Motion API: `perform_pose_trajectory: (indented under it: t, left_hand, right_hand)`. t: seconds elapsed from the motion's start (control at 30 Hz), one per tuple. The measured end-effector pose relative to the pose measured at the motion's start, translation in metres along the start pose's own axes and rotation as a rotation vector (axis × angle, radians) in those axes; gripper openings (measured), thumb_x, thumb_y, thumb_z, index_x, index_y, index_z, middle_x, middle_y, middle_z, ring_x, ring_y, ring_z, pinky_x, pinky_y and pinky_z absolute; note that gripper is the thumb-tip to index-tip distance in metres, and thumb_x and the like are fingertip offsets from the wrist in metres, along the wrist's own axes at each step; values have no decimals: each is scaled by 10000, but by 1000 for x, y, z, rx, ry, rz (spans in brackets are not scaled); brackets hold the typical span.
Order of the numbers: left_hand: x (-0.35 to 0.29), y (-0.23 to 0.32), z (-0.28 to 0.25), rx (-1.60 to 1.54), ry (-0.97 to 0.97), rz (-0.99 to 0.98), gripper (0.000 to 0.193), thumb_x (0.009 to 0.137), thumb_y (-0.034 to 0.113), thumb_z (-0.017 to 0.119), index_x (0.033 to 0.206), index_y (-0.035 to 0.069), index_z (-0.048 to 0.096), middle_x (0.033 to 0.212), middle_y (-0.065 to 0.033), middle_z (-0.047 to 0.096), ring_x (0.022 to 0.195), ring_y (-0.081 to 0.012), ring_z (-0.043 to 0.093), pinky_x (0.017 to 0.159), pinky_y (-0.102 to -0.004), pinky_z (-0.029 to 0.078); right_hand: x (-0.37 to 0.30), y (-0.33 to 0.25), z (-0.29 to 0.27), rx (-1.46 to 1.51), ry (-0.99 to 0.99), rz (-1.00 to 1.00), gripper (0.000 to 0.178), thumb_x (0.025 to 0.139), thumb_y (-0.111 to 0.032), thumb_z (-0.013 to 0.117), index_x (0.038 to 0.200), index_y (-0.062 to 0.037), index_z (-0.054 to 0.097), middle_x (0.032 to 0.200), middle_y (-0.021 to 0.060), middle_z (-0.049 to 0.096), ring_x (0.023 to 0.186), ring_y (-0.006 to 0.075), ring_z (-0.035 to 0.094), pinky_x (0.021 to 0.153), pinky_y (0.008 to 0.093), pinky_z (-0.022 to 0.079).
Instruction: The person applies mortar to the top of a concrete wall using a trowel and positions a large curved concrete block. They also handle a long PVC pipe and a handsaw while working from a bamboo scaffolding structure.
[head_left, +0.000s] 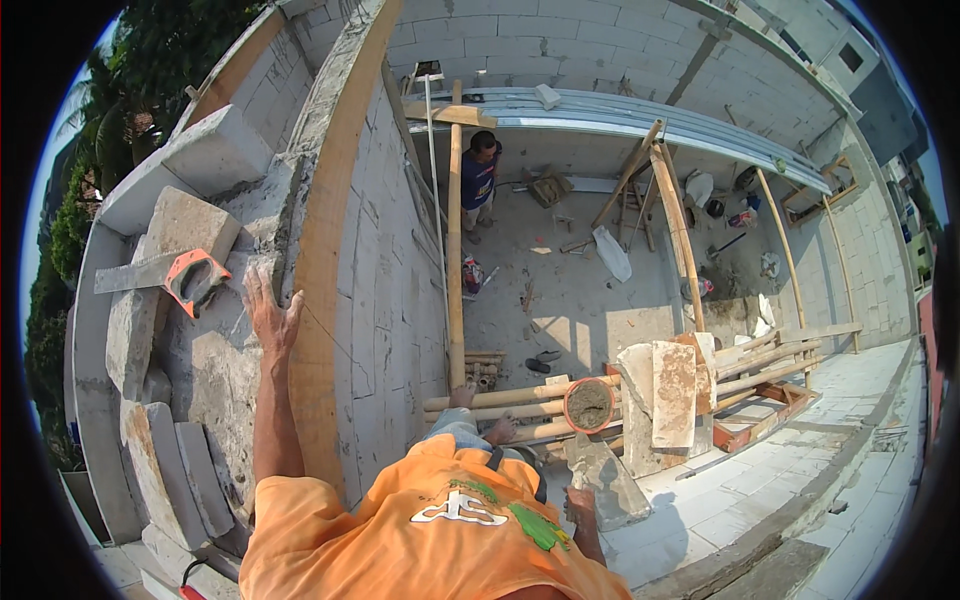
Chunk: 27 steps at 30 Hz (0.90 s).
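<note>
A handsaw (160,269) with an orange handle lies on a rough concrete wall top (215,375), its blade pointing toward the left edge and its handle just beside the wearer's left hand (272,318). That hand is palm down with fingers spread, near the right edge, where a wooden board (325,220) runs along the wall; it has hold of nothing visible. The right hand (580,506) is low beside a grey slab (612,484); whether it grips anything, I cannot tell. Of the hands, only the left shows clearly. Pale blocks (190,222) line the wall top's left edge. The wearer's orange shirt (400,530) fills the lower middle. Beyond it, a round bucket (589,405) of grey mix stands by bamboo poles (530,411). Farther out, a person in dark blue (480,178) stands on the floor (570,290) below.
</note>
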<state>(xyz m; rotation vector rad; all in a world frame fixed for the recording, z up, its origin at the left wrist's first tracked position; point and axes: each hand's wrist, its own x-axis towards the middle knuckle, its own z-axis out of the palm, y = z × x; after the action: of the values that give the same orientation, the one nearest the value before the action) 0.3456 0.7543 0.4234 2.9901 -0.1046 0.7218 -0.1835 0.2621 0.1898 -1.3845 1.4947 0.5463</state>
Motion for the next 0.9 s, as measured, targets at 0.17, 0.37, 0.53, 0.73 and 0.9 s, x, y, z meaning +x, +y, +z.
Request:
perform_pose_trajectory:
  t: [0.17,0.37,0.53,0.73,0.9]
  left_hand:
    - [-6,4,-28,-162,104,-9,818,822,256,724,1497,17,329,1524,-226,362,1430,-383,311,1173,-463,252]
    - [-7,-5,-41,-415,185,-235,799,848,167,697,1514,12,282,1508,-262,375,1395,-404,374,1127,-436,338]
    - [-12,-9,-44,-510,169,-338,873,857,156,680,1560,69,169,1507,-292,362,1398,-416,372,1113,-443,344]
    - [-15,-16,-40,-502,116,-364,934,881,224,689,1582,175,74,1444,-349,409,1332,-450,446,1045,-472,401]
    - [-16,-20,-38,-496,104,-440,945,882,251,688,1581,184,55,1402,-378,431,1276,-478,486,1020,-480,415]
  right_hand:
    - [-13,1,-3,102,-10,-11,252,805,-208,719,744,10,608,567,105,574,436,220,565,396,362,460]
    - [-12,5,12,101,-14,-21,259,797,-208,724,721,10,606,573,106,579,442,218,571,396,359,461]
    - [-13,-4,16,34,-25,-8,253,799,-209,720,713,4,613,560,97,574,435,207,565,395,351,454]
    - [-15,-14,14,76,-29,-94,293,796,-234,725,642,-25,592,526,71,553,411,186,537,386,346,431]
    - [-19,-25,17,10,25,-61,303,791,-252,738,648,-31,588,533,74,555,409,188,528,384,352,417]
